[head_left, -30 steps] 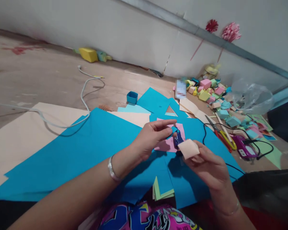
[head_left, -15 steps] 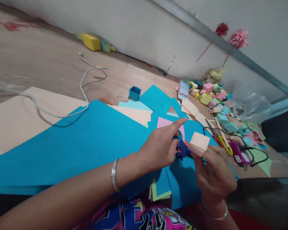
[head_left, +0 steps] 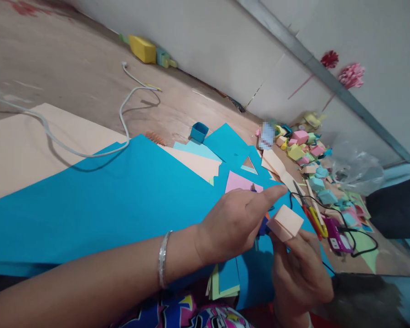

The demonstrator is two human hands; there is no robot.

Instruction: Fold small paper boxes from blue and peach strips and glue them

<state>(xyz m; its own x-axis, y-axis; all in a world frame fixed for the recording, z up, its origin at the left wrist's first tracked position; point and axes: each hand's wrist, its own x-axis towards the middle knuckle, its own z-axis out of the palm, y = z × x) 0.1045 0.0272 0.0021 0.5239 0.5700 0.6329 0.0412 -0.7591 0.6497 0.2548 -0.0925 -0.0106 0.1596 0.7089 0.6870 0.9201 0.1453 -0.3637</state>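
My right hand (head_left: 302, 264) grips a small folded peach paper box (head_left: 286, 222) between thumb and fingers. To its left is my left hand (head_left: 234, 221), one digit stretched toward the box and the other fingers mostly hidden behind the hand. Between the two hands a blue glue gun (head_left: 263, 227) with an orange part shows, largely covered by my left hand; whether my fingers touch it cannot be seen. A pink paper sheet (head_left: 239, 181) lies just beyond my left hand. Large blue paper sheets (head_left: 123, 200) spread out under both hands.
A small blue paper box (head_left: 199, 132) stands farther off. At right lie scissors (head_left: 314, 216), a purple power adapter (head_left: 336, 237) with black cable, and a heap of coloured paper boxes (head_left: 300, 141) beside a plastic bag (head_left: 358, 168). A white cable (head_left: 121, 114) crosses the left side.
My left hand has turned and moved slightly right and down, covering more of the glue gun. The peach box is tilted differently and a little lower. The camera view has shifted.
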